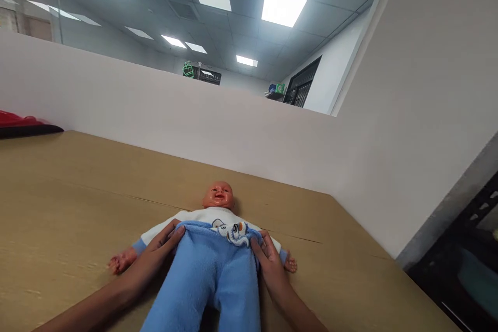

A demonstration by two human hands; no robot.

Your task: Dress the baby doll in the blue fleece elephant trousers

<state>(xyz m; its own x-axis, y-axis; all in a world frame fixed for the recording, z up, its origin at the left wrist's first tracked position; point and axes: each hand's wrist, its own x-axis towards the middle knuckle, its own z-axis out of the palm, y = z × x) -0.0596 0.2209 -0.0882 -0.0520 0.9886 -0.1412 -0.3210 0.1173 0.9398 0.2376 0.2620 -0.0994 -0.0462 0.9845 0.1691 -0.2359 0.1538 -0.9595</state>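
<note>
A baby doll (218, 196) lies on its back on a tan table (70, 202), head away from me. It wears a white top with a cartoon print and light blue fleece trousers (212, 275). My left hand (161, 249) grips the waistband of the trousers at the doll's left-of-frame side, fingers curled on the fabric. My right hand (268, 254) grips the waistband on the other side, thumb over the cloth. The doll's bare hands stick out beside my wrists.
A white partition wall (155, 109) runs along the far edge of the table and turns down the right side. A red and black object (19, 123) lies at the far left. A dark shelf frame (467, 249) stands at the lower right.
</note>
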